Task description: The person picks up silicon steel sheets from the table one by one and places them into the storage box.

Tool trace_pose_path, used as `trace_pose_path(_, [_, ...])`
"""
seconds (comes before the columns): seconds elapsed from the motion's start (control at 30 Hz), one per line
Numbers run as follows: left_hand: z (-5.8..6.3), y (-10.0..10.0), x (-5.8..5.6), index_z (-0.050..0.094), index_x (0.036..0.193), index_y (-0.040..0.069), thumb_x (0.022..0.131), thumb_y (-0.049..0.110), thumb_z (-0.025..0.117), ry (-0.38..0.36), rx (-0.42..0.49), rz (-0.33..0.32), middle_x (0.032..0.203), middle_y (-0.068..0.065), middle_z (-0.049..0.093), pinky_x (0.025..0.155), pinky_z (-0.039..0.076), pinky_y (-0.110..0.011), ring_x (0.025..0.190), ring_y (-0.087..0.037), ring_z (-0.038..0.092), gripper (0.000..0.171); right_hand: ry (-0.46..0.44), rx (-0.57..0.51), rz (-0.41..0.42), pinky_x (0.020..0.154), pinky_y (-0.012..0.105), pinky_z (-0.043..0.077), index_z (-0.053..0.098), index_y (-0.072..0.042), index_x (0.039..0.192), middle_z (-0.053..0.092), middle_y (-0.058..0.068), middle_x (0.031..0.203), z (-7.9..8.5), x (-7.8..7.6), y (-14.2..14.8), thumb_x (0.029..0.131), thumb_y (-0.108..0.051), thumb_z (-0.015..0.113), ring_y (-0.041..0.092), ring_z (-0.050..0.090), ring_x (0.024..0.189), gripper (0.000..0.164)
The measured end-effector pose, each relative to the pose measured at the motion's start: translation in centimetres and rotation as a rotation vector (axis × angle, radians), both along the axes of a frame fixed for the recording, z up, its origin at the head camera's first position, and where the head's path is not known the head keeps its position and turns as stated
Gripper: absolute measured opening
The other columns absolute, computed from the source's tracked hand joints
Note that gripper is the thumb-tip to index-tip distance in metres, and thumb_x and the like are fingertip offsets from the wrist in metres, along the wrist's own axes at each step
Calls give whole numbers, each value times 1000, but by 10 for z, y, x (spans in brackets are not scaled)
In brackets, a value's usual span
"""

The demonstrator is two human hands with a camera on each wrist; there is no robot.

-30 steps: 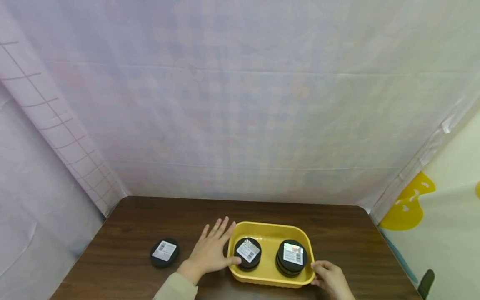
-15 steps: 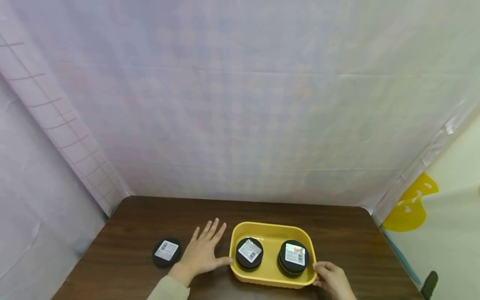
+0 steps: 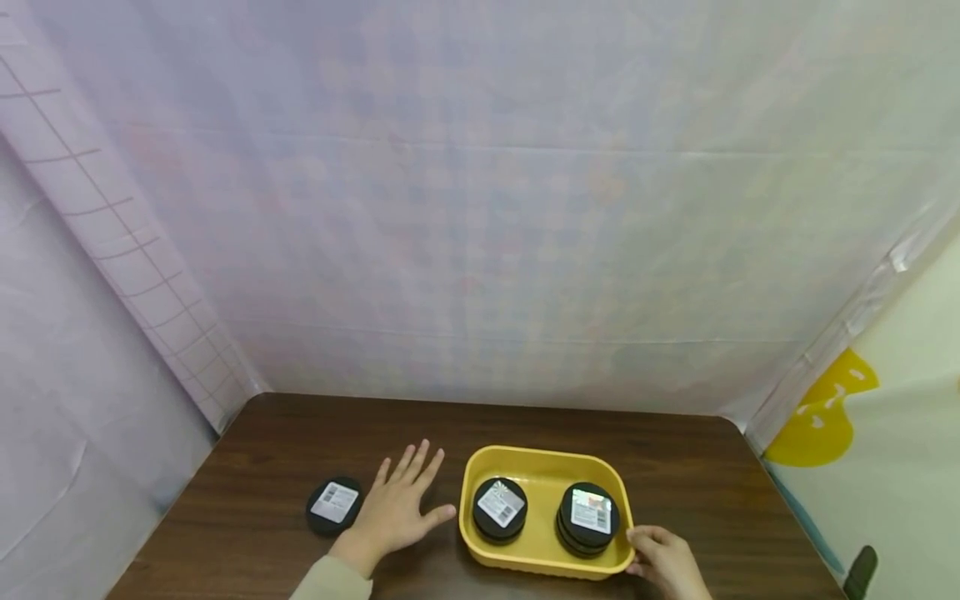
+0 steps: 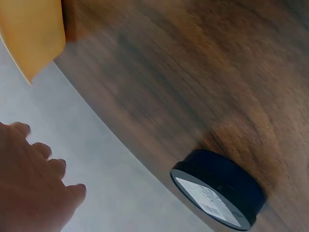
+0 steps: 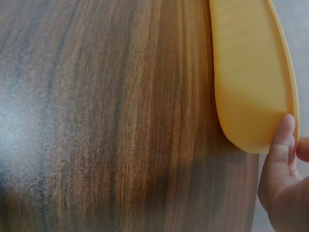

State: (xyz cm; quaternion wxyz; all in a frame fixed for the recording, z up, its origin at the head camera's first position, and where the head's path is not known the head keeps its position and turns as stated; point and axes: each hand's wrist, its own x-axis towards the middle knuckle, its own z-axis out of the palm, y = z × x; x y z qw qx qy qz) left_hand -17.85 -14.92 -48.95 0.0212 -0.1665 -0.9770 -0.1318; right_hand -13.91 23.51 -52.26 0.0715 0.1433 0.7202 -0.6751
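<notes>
A yellow plastic tray point(image 3: 536, 567) with raised walls stands on the brown table, holding black round lidded containers with white labels. One container stack point(image 3: 501, 525) sits in its left half, another container stack point(image 3: 576, 533) in its right half. My right hand point(image 3: 663, 560) pinches the tray's front right rim between thumb and fingers; the right wrist view shows this hand point(image 5: 285, 179) at the tray's corner. Left of the tray, my left hand point(image 3: 393, 510) is spread, apart from the tray and holding nothing. A lone black round container point(image 3: 334, 506) lies label-up beside it.
The dark wood-grain table point(image 3: 697, 483) ends at a pale curtain point(image 3: 480, 250) behind it. Pale sheeting point(image 3: 60, 400) hangs at the left, and a white cloth point(image 3: 907, 467) with a yellow print hangs at the right.
My left hand has moved left, away from the tray; its thumb was over the tray's left rim before. My right hand keeps its grip on the rim.
</notes>
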Motion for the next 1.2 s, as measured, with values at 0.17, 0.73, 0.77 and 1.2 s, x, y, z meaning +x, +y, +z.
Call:
trace_pose_path(0.17, [-1, -5, 1, 25, 149, 19, 82, 75, 34, -15, -1, 32, 155, -10, 16, 111, 9, -56, 141, -30, 12, 87, -3, 9, -1, 58, 27, 54, 54, 17, 99, 53, 7, 71, 1, 0, 0, 89, -2, 53, 16, 55, 62, 22])
trace_pose_path(0.73, [-14, -31, 0, 26, 149, 17, 82, 72, 43, 47, -19, 85, 154, -12, 16, 110, 11, -57, 140, -32, 15, 88, -13, 24, -18, 58, 28, 54, 54, 17, 98, 52, 7, 70, 1, 0, 0, 88, -3, 55, 17, 55, 62, 22])
trace_pose_path(0.77, [-14, -32, 0, 25, 149, 17, 82, 71, 44, 41, -16, 88, 154, -13, 15, 110, 11, -58, 140, -33, 15, 88, -14, 26, -17, 58, 28, 54, 54, 17, 98, 52, 7, 70, 1, 0, 0, 88, -3, 55, 17, 55, 62, 22])
trace_pose_path(1.2, [-17, -43, 2, 26, 148, 15, 81, 67, 50, 14, -19, 126, 154, -16, 11, 109, 11, -61, 140, -36, 13, 88, -6, 35, -9, 58, 29, 55, 54, 18, 98, 52, 6, 72, 0, -1, 0, 89, -2, 54, 18, 56, 63, 22])
